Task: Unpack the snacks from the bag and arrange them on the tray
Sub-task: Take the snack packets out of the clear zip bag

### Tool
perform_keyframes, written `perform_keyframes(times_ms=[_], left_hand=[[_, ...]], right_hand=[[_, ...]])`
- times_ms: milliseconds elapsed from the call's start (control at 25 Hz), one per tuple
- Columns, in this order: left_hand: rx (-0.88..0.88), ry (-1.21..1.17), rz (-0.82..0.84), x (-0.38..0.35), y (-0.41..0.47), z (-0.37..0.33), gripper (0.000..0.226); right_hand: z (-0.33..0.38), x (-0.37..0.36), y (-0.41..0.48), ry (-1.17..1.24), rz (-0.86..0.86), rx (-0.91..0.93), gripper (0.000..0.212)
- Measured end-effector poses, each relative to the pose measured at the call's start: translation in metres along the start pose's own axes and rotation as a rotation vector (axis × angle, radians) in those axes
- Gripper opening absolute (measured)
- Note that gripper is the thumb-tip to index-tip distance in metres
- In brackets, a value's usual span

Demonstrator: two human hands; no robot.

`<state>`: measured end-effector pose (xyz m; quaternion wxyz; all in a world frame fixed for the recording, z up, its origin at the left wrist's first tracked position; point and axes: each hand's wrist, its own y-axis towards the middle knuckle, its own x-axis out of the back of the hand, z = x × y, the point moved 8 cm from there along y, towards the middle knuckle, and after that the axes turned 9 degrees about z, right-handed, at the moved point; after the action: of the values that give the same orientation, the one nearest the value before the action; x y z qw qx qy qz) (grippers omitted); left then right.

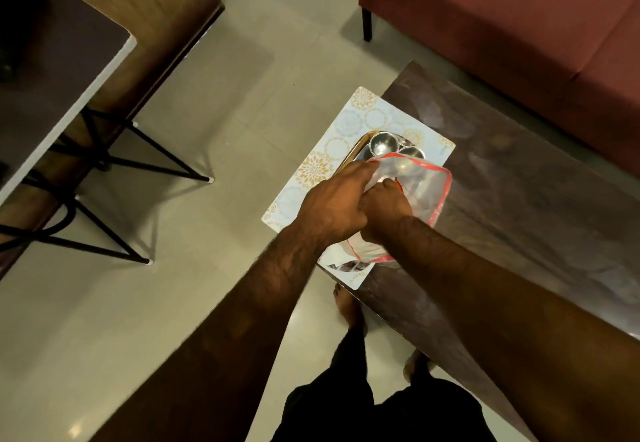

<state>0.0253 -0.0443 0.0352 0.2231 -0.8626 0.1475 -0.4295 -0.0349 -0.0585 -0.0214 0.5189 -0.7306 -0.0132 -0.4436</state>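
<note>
Right now your left hand [332, 204] and right hand [384, 208] both grip the clear red-edged bag [420, 182] over the steel tray [349, 154].

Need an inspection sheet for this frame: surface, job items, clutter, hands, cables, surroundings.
Surface: dark wooden table with a patterned placemat at its end.
Job's things: clear red-edged bag held over the metal tray; two steel bowls on the tray; snacks not discernible.
Clutter: nothing seen.
Hands: left hand grips the bag's rim; right hand at the bag's opening, fingers hidden.
Cables: nothing seen.
Surroundings: red sofa, tiled floor, second table with black metal legs.
</note>
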Motion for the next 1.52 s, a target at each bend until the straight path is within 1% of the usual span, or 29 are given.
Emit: perform_keyframes(times_ms=[80, 160, 280, 360, 440, 520, 600, 680, 800, 920, 1040, 1080, 1160, 1320, 1440, 1520], left_hand=[[0.017, -0.046, 0.025, -0.002, 0.003, 0.003, 0.066], [0.049, -0.171, 0.07, -0.002, 0.005, 0.004, 0.06], [0.12, -0.333, 0.063, 0.008, 0.008, 0.006, 0.06], [0.138, -0.397, 0.037, 0.019, 0.006, 0.004, 0.064], [0.148, -0.375, 0.048, 0.024, 0.005, 0.0, 0.066], [0.162, -0.328, 0.072, 0.025, 0.006, -0.003, 0.063], [0.185, -0.258, 0.084, 0.028, 0.009, -0.006, 0.063], [0.21, -0.189, 0.102, 0.029, 0.011, -0.009, 0.064], [0.252, -0.124, 0.111, 0.037, 0.015, -0.007, 0.067], [0.267, -0.099, 0.072, 0.052, 0.023, -0.01, 0.068], [0.206, 0.014, 0.012, 0.058, 0.031, -0.03, 0.068], [0.178, 0.064, -0.005, 0.056, 0.032, -0.039, 0.069], [0.149, 0.134, -0.034, 0.052, 0.031, -0.052, 0.072], [0.127, 0.201, -0.126, 0.048, 0.022, -0.056, 0.076], [0.122, 0.196, -0.194, 0.038, 0.018, -0.046, 0.085], [0.121, 0.192, -0.216, 0.028, 0.018, -0.039, 0.087]], right_hand=[[-0.006, 0.007, -0.012, 0.05, -0.001, 0.016, 0.052], [-0.016, 0.017, -0.029, 0.041, -0.03, 0.015, 0.055], [-0.029, 0.044, -0.062, 0.059, -0.174, 0.034, 0.057], [-0.043, 0.063, -0.087, 0.142, -0.267, 0.037, 0.061], [-0.062, 0.079, -0.108, 0.259, -0.309, 0.036, 0.06], [-0.084, 0.09, -0.125, 0.35, -0.313, 0.012, 0.052], [-0.105, 0.098, -0.137, 0.419, -0.276, -0.012, 0.047], [-0.127, 0.103, -0.152, 0.512, -0.224, -0.021, 0.047], [-0.154, 0.102, -0.17, 0.665, -0.123, 0.01, 0.044], [-0.175, 0.08, -0.175, 0.799, 0.029, 0.039, 0.04], [-0.191, 0.031, -0.162, 0.915, 0.201, 0.012, 0.037], [-0.195, 0.011, -0.155, 0.919, 0.244, -0.01, 0.039], [-0.2, -0.032, -0.134, 0.931, 0.315, -0.061, 0.05], [-0.183, -0.105, -0.072, 1.002, 0.366, -0.056, 0.053], [-0.173, -0.149, -0.019, 0.97, 0.368, -0.064, 0.053], [-0.175, -0.174, 0.014, 0.953, 0.343, -0.082, 0.051]])
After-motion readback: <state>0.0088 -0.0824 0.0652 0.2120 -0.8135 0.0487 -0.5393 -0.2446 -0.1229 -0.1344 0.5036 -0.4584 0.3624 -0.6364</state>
